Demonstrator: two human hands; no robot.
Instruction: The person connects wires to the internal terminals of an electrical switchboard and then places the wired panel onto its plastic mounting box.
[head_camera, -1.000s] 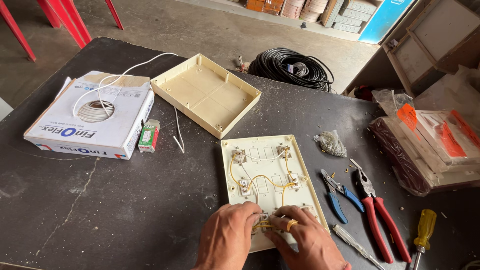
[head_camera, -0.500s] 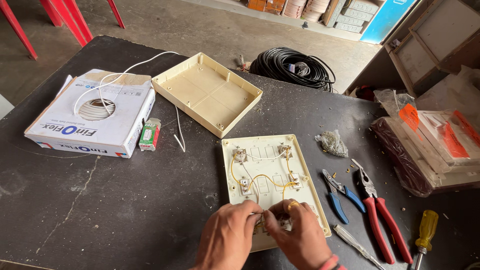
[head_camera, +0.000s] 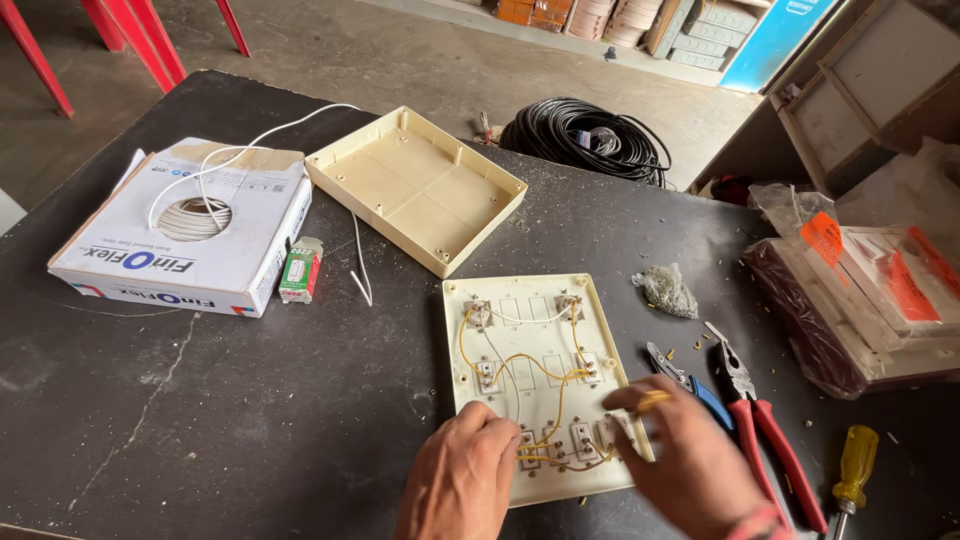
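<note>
A cream switch plate (head_camera: 520, 335) lies face down on the dark table (head_camera: 200, 420), its back showing several switch modules joined by yellow and white wires (head_camera: 545, 375). My left hand (head_camera: 460, 485) rests with curled fingers on the plate's lower left corner, by the bottom row of modules. My right hand (head_camera: 690, 465) is blurred at the plate's lower right edge, fingers spread and nothing clearly in them; a yellow bit shows on one finger.
A cream box base (head_camera: 415, 185) lies open behind the plate. At the left are a white cable carton (head_camera: 190, 240) and a small green packet (head_camera: 300, 268). To the right lie a screw bag (head_camera: 665, 290), blue cutters (head_camera: 690, 380), red pliers (head_camera: 765, 430), a yellow screwdriver (head_camera: 850, 470) and wrapped packets (head_camera: 860, 300). A black cable coil (head_camera: 585, 140) sits at the back.
My right hand has come off the bottom row of modules and swung right toward the tools. My left hand stays on the plate's lower corner.
</note>
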